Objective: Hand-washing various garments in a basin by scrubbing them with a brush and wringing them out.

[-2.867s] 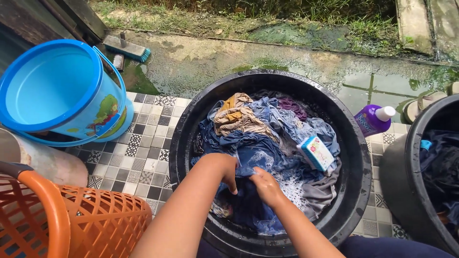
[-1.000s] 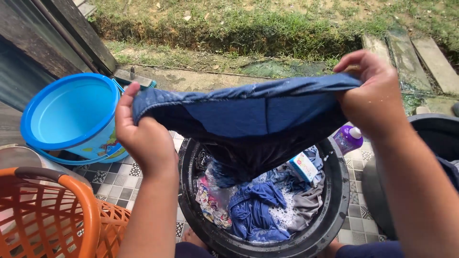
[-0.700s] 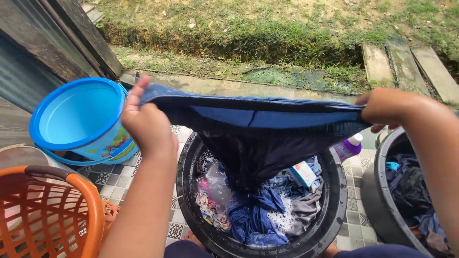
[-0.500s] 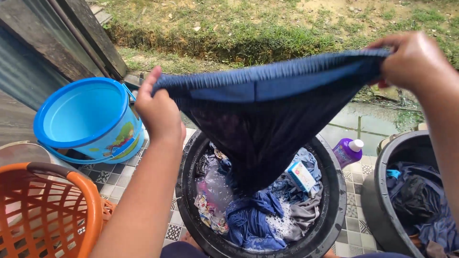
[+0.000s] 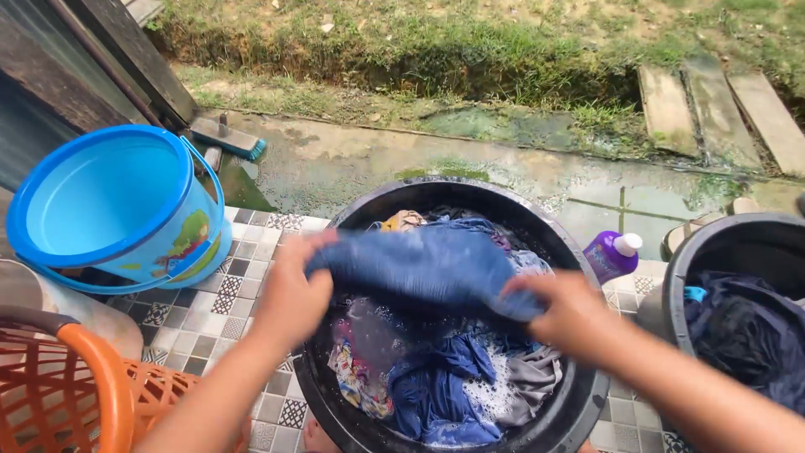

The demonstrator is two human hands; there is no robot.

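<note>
Left hand (image 5: 289, 294) and right hand (image 5: 570, 315) each grip an end of a wet blue cloth garment (image 5: 428, 264), stretched above the round black plastic washtub (image 5: 579, 403) on the tiled floor (image 5: 243, 268).

On my left I see a round blue plastic bucket (image 5: 117, 205) tipped on its side on the patterned tile floor (image 5: 243, 277), with an orange plastic laundry basket (image 5: 75, 394) below it. A purple bottle with a white cap (image 5: 612, 254) lies just beside a second black tub of dark clothes (image 5: 738, 285). A green scrub brush (image 5: 228, 138) rests on wet concrete.
</note>
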